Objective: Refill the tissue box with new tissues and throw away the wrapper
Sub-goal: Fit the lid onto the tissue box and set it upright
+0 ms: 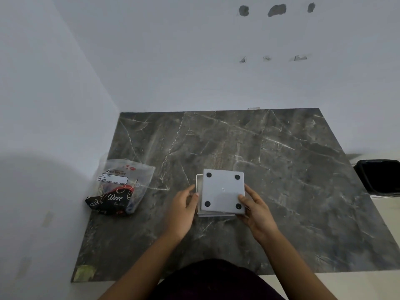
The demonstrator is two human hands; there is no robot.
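Observation:
A white square tissue box [199, 187] lies upside down on the dark marble table [281, 161]. Its white base panel [223, 191], with a black round foot at each corner, sits slightly shifted to the right on top of the box. My left hand [184, 204] grips the box's left side. My right hand [255, 206] holds the base panel at its near right corner, thumb on top. A clear plastic tissue wrapper [121, 187] with black and red print lies crumpled at the table's left edge, apart from both hands.
A black bin [378, 176] stands on the floor past the table's right edge. White walls [194, 61] close the back and left sides. A small yellowish patch [85, 272] marks the table's near left corner.

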